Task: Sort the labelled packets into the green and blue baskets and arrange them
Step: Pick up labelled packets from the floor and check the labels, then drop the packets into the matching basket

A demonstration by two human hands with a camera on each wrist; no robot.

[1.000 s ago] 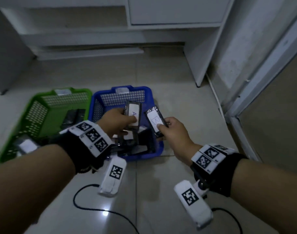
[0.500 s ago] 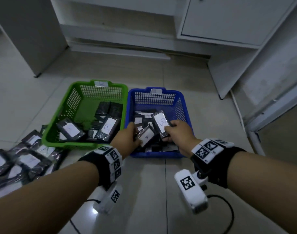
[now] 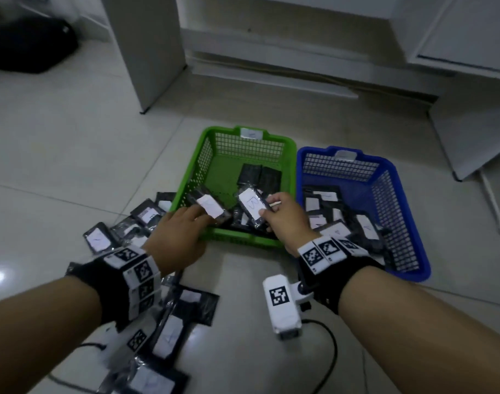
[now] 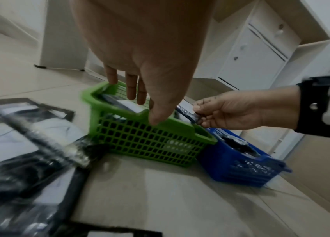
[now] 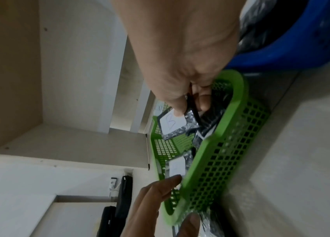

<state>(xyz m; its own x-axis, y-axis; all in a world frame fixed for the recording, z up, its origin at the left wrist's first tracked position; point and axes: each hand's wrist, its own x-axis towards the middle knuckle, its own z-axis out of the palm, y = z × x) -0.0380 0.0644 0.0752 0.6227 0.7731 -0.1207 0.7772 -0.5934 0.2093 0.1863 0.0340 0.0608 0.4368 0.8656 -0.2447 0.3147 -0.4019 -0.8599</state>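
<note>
- Packet marked "B" (image 3: 253, 206): a dark foil packet with a white label, held above the near right part of the green basket (image 3: 214, 234), tilted with its label facing up.
- Right hand (image 3: 285, 220): grip closed on the "B" packet, thumb on the label side and fingers curled under its near end; the right wrist view shows the pinch at the packet's edge (image 5: 172, 123).
- Left hand (image 3: 180, 234): reaches over the near left rim of the green basket, fingers extended and only slightly bent; the fingertips (image 4: 131, 89) reach to a second labelled packet (image 3: 210, 207) lying in the basket. Whether they touch it or grasp it cannot be told.
- Green basket: stands on the floor (image 3: 72, 155), touching or just beside the blue basket (image 3: 408, 268) on its right. It holds several dark packets, some label up along the near side and a few dark ones toward the far right corner.
- Blue basket: holds a heap of labelled packets (image 3: 339, 223), mostly along its left and near sides.
- Loose packets (image 3: 146, 220): scattered on the floor to the left of the green basket and nearer the person, beneath the left forearm.
- White cabinet (image 3: 300, 38): stands beyond the baskets.
</note>
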